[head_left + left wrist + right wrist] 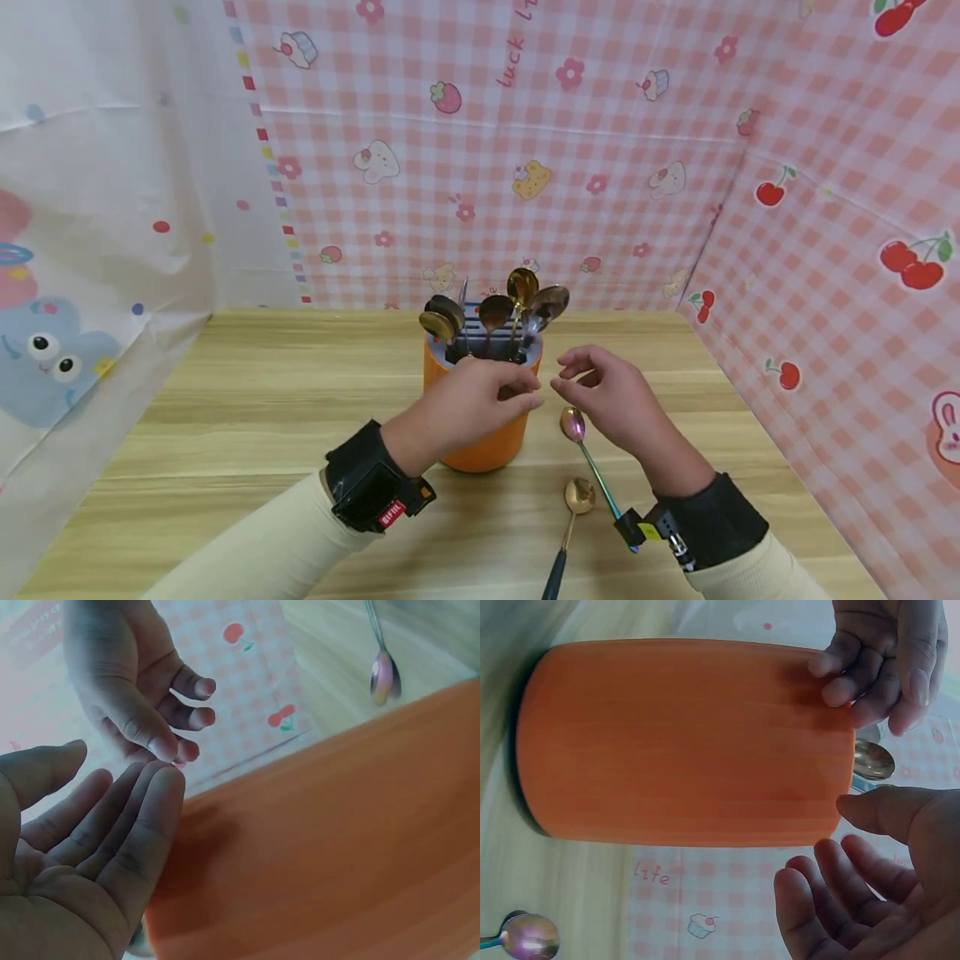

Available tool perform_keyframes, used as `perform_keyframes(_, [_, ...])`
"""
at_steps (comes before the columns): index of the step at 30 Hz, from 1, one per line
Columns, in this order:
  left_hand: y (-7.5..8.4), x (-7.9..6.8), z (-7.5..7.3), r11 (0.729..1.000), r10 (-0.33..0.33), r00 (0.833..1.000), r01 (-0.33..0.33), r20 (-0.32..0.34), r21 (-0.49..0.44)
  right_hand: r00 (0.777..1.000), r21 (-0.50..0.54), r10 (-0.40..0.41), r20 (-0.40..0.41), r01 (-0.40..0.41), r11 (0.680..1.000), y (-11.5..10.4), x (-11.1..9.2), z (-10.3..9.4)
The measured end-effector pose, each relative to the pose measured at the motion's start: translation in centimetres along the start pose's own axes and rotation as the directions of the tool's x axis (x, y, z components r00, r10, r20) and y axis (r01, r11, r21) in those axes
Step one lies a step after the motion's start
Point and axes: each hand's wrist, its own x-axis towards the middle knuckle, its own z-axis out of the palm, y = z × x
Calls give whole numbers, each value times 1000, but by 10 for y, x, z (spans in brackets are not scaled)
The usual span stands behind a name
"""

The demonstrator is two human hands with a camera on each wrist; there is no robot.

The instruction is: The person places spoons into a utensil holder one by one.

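Observation:
An orange utensil holder [483, 450] stands upright on the table with several spoons in it, among them a gold spoon [522, 287] and a silver spoon [551, 307]. My left hand [472, 404] hovers at the holder's front rim, fingers loosely bent, with nothing in it. Just right of the holder, my right hand [611, 396] is raised and holds nothing. In the left wrist view the two hands come close together beside the orange wall. Below the right hand lies a rainbow-coloured spoon [573, 425]. Nearer the front is a gold spoon with a dark handle [555, 575].
The wood-grain table [285, 400] ends at a pink checked cloth backdrop [480, 167] behind, which continues on the right. A white printed cloth [90, 167] hangs at the left. Slots [472, 312] show in the holder's top behind the spoons.

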Motion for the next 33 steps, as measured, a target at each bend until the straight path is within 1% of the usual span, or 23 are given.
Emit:
perform_keyframes(3, [-4,0,10,1000,22,999,-23,35,21,1000,14,11,24,-11,1000,6,-6,3])
perform_keyframes(6, [-10,-1,24,999,36,997,-38,72,16,998,18,21,60,-22,1000,14,-13,8])
perform_keyframes(10, [-18,-2,44,1000,27,991,-28,133,4,996,-3,12,87,-12,1000,25,-21,15])
perform_keyframes(14, [-26,-5,65,1000,11,983,-13,186,13,993,3,2,114,-3,1000,36,-29,22])
perform_keyframes(17, [-31,-10,79,1000,-2,973,-4,232,23,989,18,-1,148,-2,1000,44,-36,27])
perform_keyframes(20, [-37,-15,91,999,-22,957,14,290,29,983,10,2,184,-3,1000,52,-42,33])
perform_keyframes(24, [-44,-21,106,998,-27,936,8,352,57,974,-6,4,226,-2,1000,64,-50,42])
perform_keyframes(27, [-48,-25,116,997,-25,928,-3,372,73,968,-1,10,251,-10,1000,72,-56,49])
perform_keyframes(31, [-51,-31,127,997,-50,920,26,389,67,962,-15,37,269,-34,999,81,-60,59])
perform_keyframes(33, [-51,-33,132,997,-52,918,22,393,80,960,-33,51,274,-43,999,86,-62,63])
